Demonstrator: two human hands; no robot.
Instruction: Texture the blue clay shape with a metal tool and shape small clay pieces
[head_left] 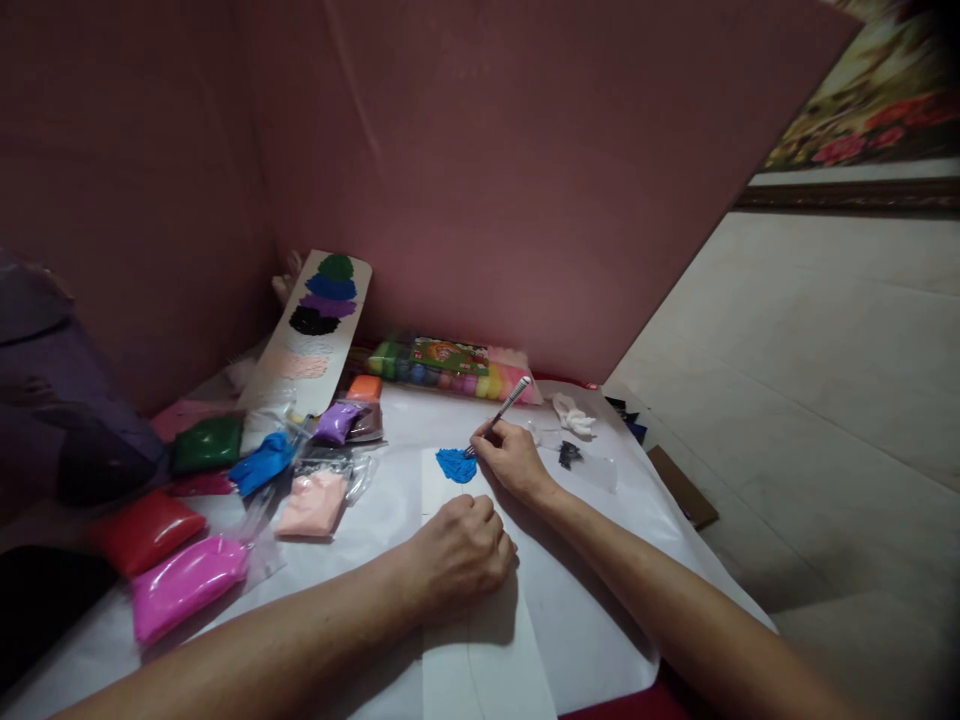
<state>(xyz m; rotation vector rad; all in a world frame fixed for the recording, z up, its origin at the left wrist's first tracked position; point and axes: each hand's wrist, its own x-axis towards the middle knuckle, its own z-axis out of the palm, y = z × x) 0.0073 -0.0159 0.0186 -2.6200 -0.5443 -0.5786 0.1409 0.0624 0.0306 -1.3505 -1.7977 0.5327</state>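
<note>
My right hand [511, 456] pinches a thin metal tool [501, 410] whose tip touches a patch of blue clay [456, 465] spread at the top of a white paper strip [480, 660]. My left hand [459, 553] rests as a loose fist on the same strip, just below the blue patch, pressing it down. Whether anything is inside that fist stays hidden.
Bags of clay lie at the left: pink [184, 582], red [144, 530], green [206, 444], blue [262, 462], peach [311, 503], purple [337, 421]. A white board with clay swatches [311, 335] leans on the wall. A clay multipack [450, 368], white clay [574, 415] and black clay [568, 455] sit behind.
</note>
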